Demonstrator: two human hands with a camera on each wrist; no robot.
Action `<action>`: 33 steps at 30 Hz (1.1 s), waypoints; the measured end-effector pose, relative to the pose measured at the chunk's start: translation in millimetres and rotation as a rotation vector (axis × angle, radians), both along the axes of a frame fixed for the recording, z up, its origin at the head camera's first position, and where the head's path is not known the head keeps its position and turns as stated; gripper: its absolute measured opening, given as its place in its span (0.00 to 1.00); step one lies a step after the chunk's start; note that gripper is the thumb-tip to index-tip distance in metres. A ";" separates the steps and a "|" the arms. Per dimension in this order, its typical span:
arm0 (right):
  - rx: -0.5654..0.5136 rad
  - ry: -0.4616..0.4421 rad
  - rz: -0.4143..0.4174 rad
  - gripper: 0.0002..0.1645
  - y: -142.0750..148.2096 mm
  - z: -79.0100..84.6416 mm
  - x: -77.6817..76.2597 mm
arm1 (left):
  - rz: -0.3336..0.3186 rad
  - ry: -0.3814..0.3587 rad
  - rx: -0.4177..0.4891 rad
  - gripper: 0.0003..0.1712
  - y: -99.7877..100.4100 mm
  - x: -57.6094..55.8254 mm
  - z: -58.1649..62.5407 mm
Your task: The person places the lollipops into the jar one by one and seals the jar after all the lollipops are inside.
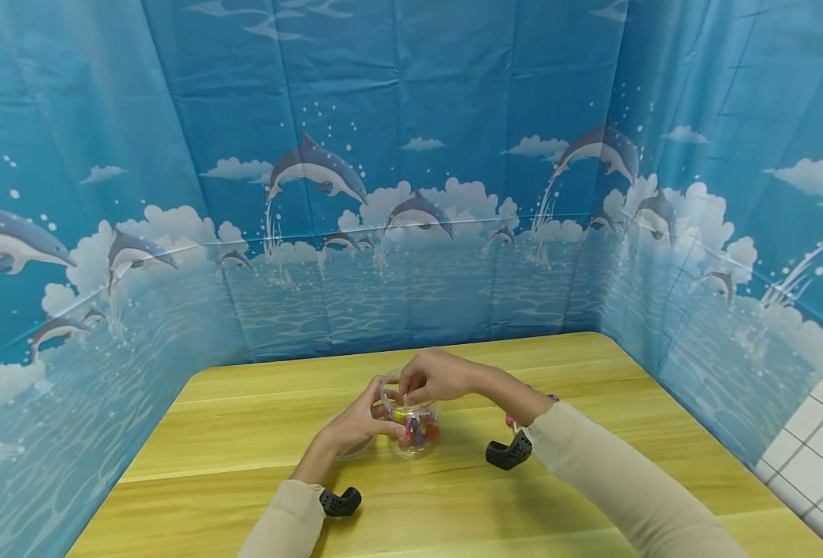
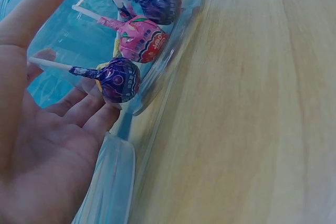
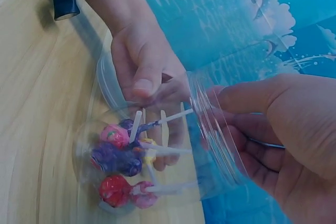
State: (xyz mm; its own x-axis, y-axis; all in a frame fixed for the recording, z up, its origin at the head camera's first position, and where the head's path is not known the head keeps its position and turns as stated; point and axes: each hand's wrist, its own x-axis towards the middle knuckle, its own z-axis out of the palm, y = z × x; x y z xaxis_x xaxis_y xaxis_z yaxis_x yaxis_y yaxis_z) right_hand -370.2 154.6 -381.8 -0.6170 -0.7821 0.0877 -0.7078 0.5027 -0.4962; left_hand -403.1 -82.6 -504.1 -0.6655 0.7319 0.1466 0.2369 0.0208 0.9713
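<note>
A clear round jar [image 1: 411, 445] with several lollipops inside stands on the table. My left hand [image 1: 357, 425] holds it from the left, thumb at the front and fingers round the far side. The lollipops have pink, purple and red wrappers; a purple lollipop [image 2: 119, 80] and a pink lollipop [image 2: 142, 39] show through the wall in the left wrist view. Their white sticks point toward the jar's mouth. At that mouth is my right hand [image 1: 439, 376], reaching down with bent fingers, its thumb [image 3: 244, 97] beside the rim. I cannot tell whether it pinches a stick.
A clear round lid [image 1: 357, 452] lies on the table left of the jar, partly under my left hand. More wrapped lollipops [image 1: 509, 421] show beyond my right forearm, which hides part of them. The wooden table [image 1: 244, 434] backs onto a blue dolphin curtain [image 1: 356, 294].
</note>
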 end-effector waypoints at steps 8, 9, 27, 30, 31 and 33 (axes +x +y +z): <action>-0.101 0.002 -0.028 0.08 17.3 2.5 3.7 | 0.023 0.031 -0.032 0.47 -0.3 0.0 0.3; -0.112 0.006 -0.032 0.08 19.7 2.8 3.9 | 0.024 0.033 -0.033 0.48 -0.2 0.2 0.5; -0.217 0.040 -0.161 0.07 77.8 5.0 8.4 | 0.042 0.036 -0.026 0.48 -1.8 2.5 1.2; -0.202 0.041 -0.188 0.07 88.0 2.5 8.4 | 0.034 0.042 -0.025 0.48 -1.7 2.7 1.4; -0.198 0.039 -0.200 0.07 91.4 1.9 9.1 | 0.032 0.044 -0.026 0.49 -1.6 2.9 1.6; -0.193 0.037 -0.219 0.07 98.8 -0.6 9.1 | 0.032 0.046 -0.032 0.50 -1.3 3.5 1.9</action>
